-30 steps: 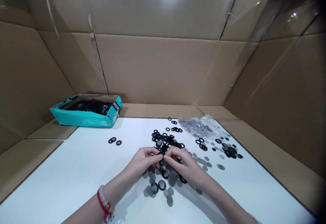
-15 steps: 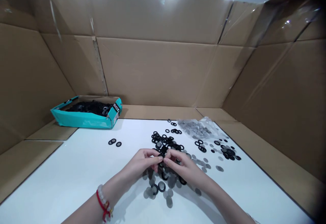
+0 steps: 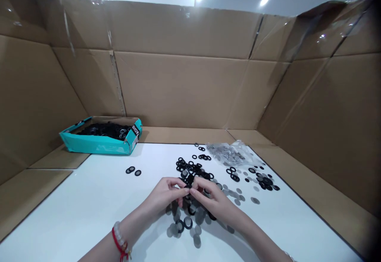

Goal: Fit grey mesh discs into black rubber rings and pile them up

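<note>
My left hand and my right hand meet over the middle of the white table, fingertips pinched together on a small black rubber ring that is mostly hidden by my fingers. Loose black rubber rings lie in a scatter just beyond my fingertips. Thin grey mesh discs and a few black rings, one with a grey centre, lie under and near my hands. A beaded bracelet with a red cord circles my left wrist.
A teal cardboard box full of black rings stands at the far left of the white table. A clear plastic bag of grey discs lies at the back. More rings and discs lie right. Cardboard sheets wall the table.
The whole scene sits lower in the view because my head has tilted up slightly. My hands stay together, with small finger shifts around the ring.
</note>
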The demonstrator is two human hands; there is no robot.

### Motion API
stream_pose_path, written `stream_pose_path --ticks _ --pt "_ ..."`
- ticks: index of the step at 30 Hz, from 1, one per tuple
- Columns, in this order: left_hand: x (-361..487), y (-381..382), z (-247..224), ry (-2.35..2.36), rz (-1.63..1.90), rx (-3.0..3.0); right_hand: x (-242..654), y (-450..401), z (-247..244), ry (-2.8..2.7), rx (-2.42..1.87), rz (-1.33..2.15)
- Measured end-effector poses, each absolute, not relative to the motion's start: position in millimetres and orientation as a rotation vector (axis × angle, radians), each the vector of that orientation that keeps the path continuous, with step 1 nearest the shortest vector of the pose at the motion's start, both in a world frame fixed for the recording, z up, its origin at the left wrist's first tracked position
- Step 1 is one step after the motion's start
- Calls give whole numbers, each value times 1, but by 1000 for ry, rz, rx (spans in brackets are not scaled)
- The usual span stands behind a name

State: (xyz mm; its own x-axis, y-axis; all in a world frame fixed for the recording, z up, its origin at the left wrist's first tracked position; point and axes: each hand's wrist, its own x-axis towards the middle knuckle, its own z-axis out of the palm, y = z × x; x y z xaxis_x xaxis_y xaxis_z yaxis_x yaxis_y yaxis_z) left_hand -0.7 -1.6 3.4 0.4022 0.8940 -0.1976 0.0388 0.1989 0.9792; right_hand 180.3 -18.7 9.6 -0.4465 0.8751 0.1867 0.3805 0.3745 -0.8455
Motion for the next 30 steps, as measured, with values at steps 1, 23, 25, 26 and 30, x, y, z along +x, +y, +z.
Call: stream_pose_path --ticks 1,23,25,26,30 --pt "-1 -2 4 960 756 1215 181 -18 10 -1993 -1072 1007" --pt "-2 0 0 939 700 1159 182 -22 15 -2147 -964 907" --pt "1 -2 1 941 684 1169 180 -23 13 -2107 -1025 860" --pt "3 -3 2 940 676 1186 179 -24 12 -2086 -1064 845" --pt "-7 5 6 1035 610 1365 180 -27 13 -2055 -1231 914"
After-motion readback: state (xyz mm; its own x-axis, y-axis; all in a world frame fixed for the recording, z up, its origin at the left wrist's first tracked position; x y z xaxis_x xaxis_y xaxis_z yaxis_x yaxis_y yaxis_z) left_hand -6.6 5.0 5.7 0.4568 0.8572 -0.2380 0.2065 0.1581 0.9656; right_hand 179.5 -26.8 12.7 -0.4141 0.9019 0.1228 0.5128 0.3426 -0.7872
